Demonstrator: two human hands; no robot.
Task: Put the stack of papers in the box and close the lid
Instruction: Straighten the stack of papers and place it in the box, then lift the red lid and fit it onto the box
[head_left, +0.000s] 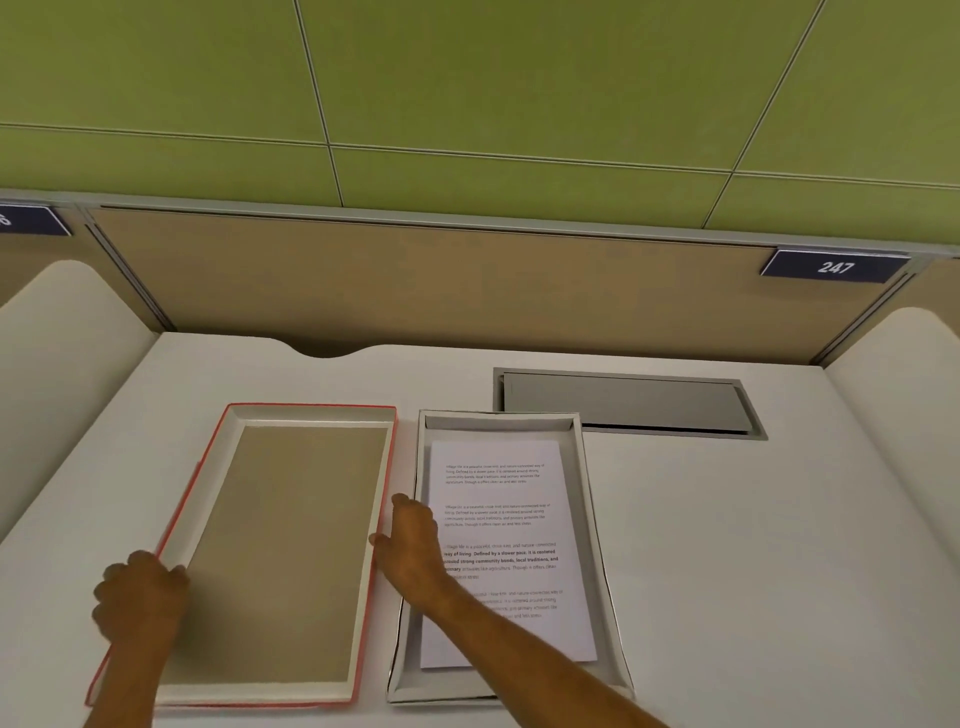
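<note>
A shallow white box (597, 519) lies on the desk right of centre, and the stack of printed papers (498, 488) rests flat inside it. Left of it lies the lid (291, 545), upside down, with a red outer rim and a tan inner panel. My left hand (137, 592) grips the lid's left rim near its front. My right hand (413, 545) reaches across the box's left wall, its fingers on the lid's right rim. My right forearm hides the papers' lower left corner.
The white desk (753, 571) has a grey cable hatch (628, 402) behind the box. A tan partition (415, 280) with a blue "247" sign (834, 266) closes the back. White rounded side panels (57, 353) stand at both sides.
</note>
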